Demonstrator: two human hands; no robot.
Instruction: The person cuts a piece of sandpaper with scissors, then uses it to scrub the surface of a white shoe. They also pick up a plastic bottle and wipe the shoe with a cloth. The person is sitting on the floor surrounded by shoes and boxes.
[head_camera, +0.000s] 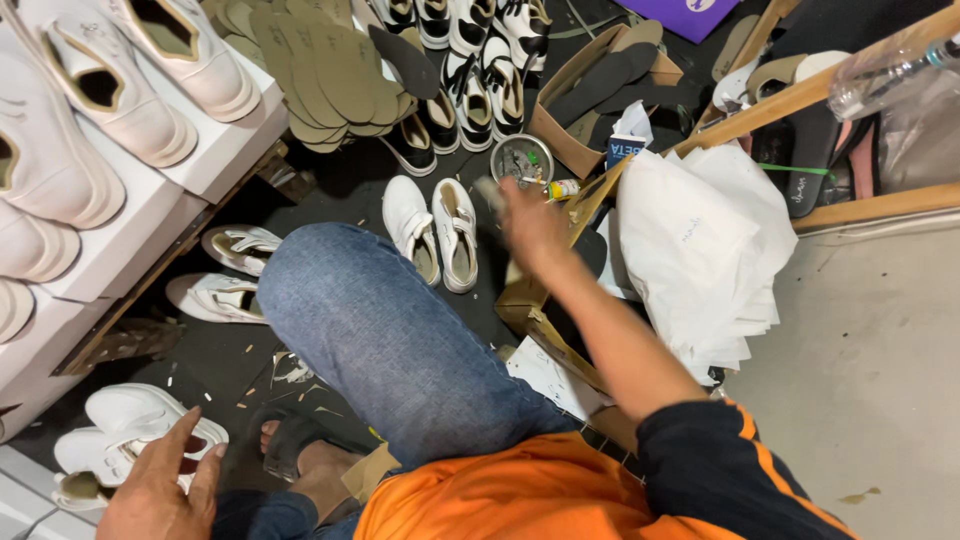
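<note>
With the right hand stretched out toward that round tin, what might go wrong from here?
The right hand is blurred, reaching past the pair of white shoes toward the open tin; it may knock the tin over or smear the shoes. The left hand rests on a white shoe and might dent it.

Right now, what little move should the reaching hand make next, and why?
Probably ease the right hand a bit farther forward and down to the small round tin. That hand is blurred, stretched out just short of the tin, and its fingers look empty, though blur makes that unsure. The left hand rests low beside a white shoe, apart from it all.
</note>
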